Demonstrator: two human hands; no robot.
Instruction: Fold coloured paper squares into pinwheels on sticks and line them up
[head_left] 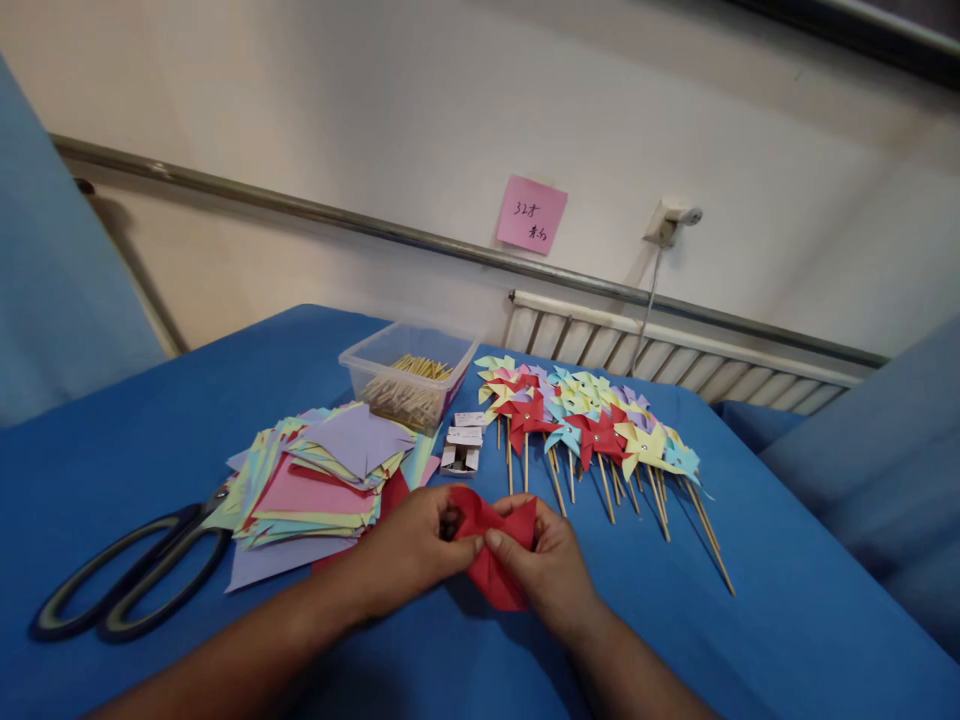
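Between my two hands is a red paper pinwheel (501, 588), its corners folded toward the middle. My left hand (424, 540) is closed on its left side, with the thumb at the centre. From the right, my right hand (551, 565) pinches the same paper, its thumb meeting the left one. Whether a pin sits under the thumbs is hidden. Just beyond my left hand lies a stack of cut coloured paper sheets (322, 490). Small open boxes (461, 450) stand past my hands, their contents hard to make out.
Finished paper pinwheels (600, 435) on sticks lie in rows at the back right. A clear plastic tub (360, 362) holds many wooden sticks (420, 368). Large scissors (150, 570) rest at the left, blades under the paper. A blue cloth (787, 600) covers the table, with a wall behind.
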